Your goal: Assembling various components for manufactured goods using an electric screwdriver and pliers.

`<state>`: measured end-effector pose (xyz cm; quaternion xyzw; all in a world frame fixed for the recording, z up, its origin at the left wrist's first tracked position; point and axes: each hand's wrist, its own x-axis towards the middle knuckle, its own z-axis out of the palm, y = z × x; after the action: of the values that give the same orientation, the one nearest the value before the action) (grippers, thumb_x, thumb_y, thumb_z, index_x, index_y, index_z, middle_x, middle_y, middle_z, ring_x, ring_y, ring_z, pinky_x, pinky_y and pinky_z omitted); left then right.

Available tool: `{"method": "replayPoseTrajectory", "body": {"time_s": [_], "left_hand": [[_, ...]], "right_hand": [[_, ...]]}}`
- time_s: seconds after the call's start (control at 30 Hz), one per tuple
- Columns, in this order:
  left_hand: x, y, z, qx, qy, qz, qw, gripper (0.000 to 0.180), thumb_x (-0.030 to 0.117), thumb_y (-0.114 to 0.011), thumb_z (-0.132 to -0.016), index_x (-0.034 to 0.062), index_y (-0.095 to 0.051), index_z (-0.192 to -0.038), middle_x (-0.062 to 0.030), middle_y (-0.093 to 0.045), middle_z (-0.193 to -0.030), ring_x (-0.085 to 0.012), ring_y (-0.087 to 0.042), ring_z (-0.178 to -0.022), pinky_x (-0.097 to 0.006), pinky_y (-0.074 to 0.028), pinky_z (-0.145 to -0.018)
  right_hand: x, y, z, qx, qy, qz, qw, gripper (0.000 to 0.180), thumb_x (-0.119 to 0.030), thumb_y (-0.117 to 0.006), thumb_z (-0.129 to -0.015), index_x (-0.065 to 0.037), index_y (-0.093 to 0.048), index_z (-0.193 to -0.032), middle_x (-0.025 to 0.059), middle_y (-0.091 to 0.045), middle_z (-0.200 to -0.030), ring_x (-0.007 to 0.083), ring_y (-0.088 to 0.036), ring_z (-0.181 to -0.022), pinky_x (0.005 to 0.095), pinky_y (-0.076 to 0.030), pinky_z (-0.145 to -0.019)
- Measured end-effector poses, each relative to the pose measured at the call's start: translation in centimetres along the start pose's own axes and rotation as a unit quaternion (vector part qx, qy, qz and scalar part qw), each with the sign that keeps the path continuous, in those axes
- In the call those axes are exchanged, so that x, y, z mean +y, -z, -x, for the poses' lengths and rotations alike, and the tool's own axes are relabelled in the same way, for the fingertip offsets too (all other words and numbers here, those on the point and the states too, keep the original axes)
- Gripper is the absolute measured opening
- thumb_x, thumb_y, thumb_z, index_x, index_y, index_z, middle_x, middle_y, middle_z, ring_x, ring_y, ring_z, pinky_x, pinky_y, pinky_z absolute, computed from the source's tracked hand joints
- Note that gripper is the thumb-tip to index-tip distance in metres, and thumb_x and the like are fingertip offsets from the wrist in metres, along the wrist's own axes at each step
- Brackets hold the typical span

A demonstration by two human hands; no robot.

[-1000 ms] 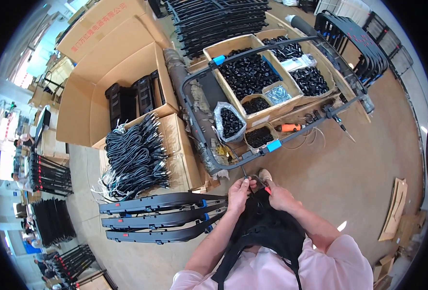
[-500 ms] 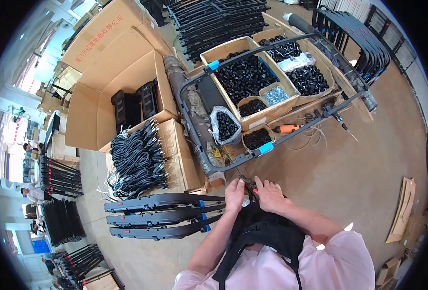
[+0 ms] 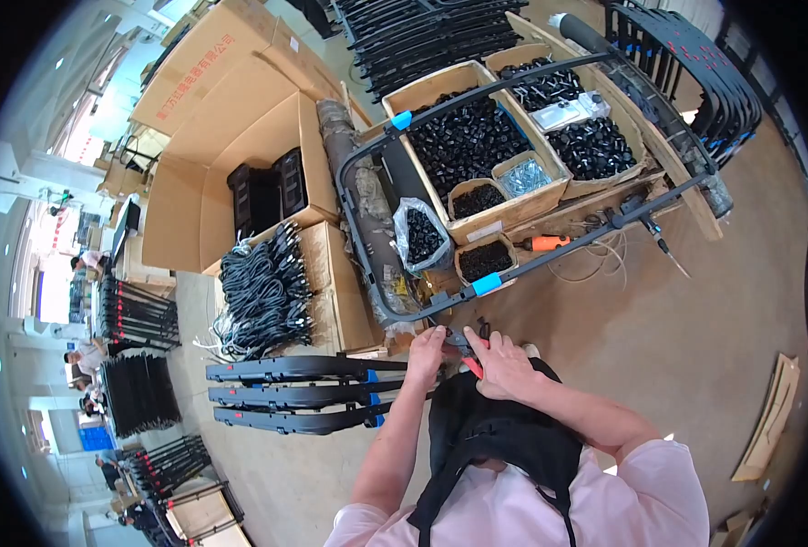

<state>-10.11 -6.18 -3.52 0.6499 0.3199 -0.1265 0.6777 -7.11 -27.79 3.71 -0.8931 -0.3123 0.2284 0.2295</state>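
In front of my chest, my right hand [image 3: 506, 366] is closed around red-handled pliers [image 3: 473, 366], whose dark jaws point toward my left hand. My left hand [image 3: 426, 354] is pinched shut just beside the jaws; what lies between its fingers is too small to make out. Both hands are right below the near edge of a black tubular frame [image 3: 550, 254] with blue bands, which lies across boxes of parts. A small dark piece shows just above the pliers, its kind unclear.
Beyond the frame stand a box of black caps [image 3: 463, 137], a tub of black screws [image 3: 486, 262] and an orange-handled tool [image 3: 546, 243]. To the left are a bundle of black cables [image 3: 262, 296], stacked black rails [image 3: 285, 395] and a large open carton [image 3: 185, 214].
My hands have moved slightly apart, and the red-handled pliers now show more plainly between them. The whole view has shifted a little.
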Motion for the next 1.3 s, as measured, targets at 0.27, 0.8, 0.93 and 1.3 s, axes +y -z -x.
{"method": "replayPoseTrajectory", "body": {"time_s": [0.27,0.8,0.93,1.3], "left_hand": [[3.2,0.8,0.9,-0.024,0.038,-0.015,0.999,0.034,0.032,-0.051,-0.112,0.0016,-0.066,-0.115,-0.0100,-0.074,-0.098,-0.0227,-0.073,-0.088,-0.040,-0.059,-0.081],[8.9,4.8,-5.1,0.116,-0.325,-0.531,0.774,0.031,0.035,-0.065,-0.098,0.0058,-0.072,-0.090,-0.0190,-0.076,-0.103,-0.0372,-0.064,-0.107,-0.051,-0.045,-0.096],[9.0,5.2,-4.7,0.085,-0.312,-0.478,0.816,0.031,0.035,-0.054,-0.105,0.0048,-0.060,-0.100,-0.0271,-0.073,-0.092,-0.0485,-0.070,-0.088,-0.060,-0.054,-0.081],[8.8,4.8,-5.7,0.124,-0.281,-0.482,0.821,0.035,0.035,-0.051,-0.107,0.0032,-0.064,-0.102,-0.0287,-0.073,-0.088,-0.0487,-0.072,-0.086,-0.059,-0.056,-0.081]], "right_hand": [[-0.8,0.5,0.0,0.061,0.043,0.026,0.997,0.091,-0.016,-0.074,-0.079,-0.018,-0.037,-0.162,0.0246,-0.057,-0.102,0.0411,-0.068,-0.081,0.0487,-0.060,-0.070],[-9.6,-4.0,-1.1,0.081,-0.138,0.086,0.983,0.089,-0.012,-0.069,-0.084,-0.032,-0.035,-0.164,0.0220,-0.054,-0.110,0.0381,-0.067,-0.089,0.0466,-0.060,-0.071],[-11.1,-5.5,-1.7,0.125,-0.170,0.084,0.974,0.088,-0.011,-0.069,-0.084,-0.031,-0.037,-0.163,0.0219,-0.053,-0.108,0.0391,-0.067,-0.089,0.0466,-0.060,-0.070],[-13.2,-7.9,-3.4,0.149,-0.230,0.099,0.957,0.088,-0.015,-0.072,-0.084,-0.028,-0.036,-0.163,0.0221,-0.055,-0.108,0.0399,-0.068,-0.090,0.0476,-0.061,-0.072]]}}
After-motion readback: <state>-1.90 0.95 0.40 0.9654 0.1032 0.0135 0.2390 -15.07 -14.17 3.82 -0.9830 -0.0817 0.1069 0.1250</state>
